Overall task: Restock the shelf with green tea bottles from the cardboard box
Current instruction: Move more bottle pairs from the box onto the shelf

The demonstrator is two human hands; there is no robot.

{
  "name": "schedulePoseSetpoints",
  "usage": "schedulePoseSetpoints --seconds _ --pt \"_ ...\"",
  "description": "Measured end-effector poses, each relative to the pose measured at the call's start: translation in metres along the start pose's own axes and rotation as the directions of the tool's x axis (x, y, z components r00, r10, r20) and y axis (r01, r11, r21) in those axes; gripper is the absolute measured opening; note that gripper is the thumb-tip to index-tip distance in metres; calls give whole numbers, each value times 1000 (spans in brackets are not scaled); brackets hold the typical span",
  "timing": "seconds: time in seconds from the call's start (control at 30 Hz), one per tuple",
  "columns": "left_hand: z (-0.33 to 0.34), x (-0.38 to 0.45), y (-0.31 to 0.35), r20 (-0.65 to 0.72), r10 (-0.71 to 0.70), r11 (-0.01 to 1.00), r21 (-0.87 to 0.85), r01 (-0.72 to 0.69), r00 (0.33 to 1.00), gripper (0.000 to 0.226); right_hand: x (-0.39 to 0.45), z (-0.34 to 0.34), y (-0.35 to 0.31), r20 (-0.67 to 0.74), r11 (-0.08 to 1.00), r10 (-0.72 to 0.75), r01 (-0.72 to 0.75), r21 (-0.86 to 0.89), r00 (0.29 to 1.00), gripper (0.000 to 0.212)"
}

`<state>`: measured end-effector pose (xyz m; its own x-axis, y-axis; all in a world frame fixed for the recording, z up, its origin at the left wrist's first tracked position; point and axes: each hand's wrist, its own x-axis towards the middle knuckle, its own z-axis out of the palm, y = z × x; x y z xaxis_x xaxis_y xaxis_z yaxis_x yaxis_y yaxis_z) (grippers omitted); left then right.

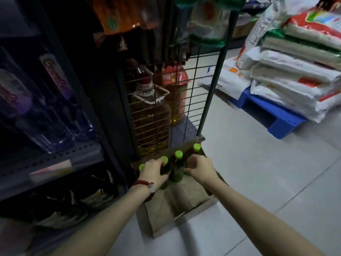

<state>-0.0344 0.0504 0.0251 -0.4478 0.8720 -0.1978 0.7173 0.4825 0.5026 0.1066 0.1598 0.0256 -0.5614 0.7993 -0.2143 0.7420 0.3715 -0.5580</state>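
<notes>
An open cardboard box (177, 206) sits on the floor beside the shelf (55, 159). A row of several green tea bottles with bright green caps stands along its far side. My left hand (154, 172) grips the second bottle from the left (164, 160), its fingers curled round the neck. My right hand (200, 168) curls round the rightmost bottle (196, 147) below its cap. Between the hands stands another bottle (178, 167). The leftmost cap (141, 166) peeks out behind my left hand.
Tall clear bottles with purple labels (55, 100) stand on the dark shelf at left. Large oil jugs (149, 115) sit behind a wire grid. Stacked rice sacks (295, 67) lie on a blue pallet (276, 115) at right. White tiled floor spreads to the right.
</notes>
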Motion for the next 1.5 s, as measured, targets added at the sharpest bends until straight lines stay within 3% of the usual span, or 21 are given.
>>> schedulePoseSetpoints --seconds 0.2,0.4,0.6,0.87,1.13,1.5 --pt "39 15 -20 -30 -151 984 -96 148 988 36 21 34 23 -4 999 8 -8 47 1000 32" --pt "81 24 -28 -1 -288 915 -297 274 958 75 33 64 44 -21 989 43 -40 146 999 45" --pt "109 29 -29 -71 -327 860 -435 266 942 95 44 86 49 -50 953 36 -19 302 998 72" --pt "113 47 -28 -168 -414 791 -552 262 895 72 71 104 51 -121 930 42 6 368 992 79" --pt "129 54 -26 -293 -463 783 -578 231 837 75 77 113 59 -148 902 15 50 430 989 78" --pt "126 42 -29 -296 -412 795 -579 181 862 69 68 108 68 -153 858 29 54 510 988 75"
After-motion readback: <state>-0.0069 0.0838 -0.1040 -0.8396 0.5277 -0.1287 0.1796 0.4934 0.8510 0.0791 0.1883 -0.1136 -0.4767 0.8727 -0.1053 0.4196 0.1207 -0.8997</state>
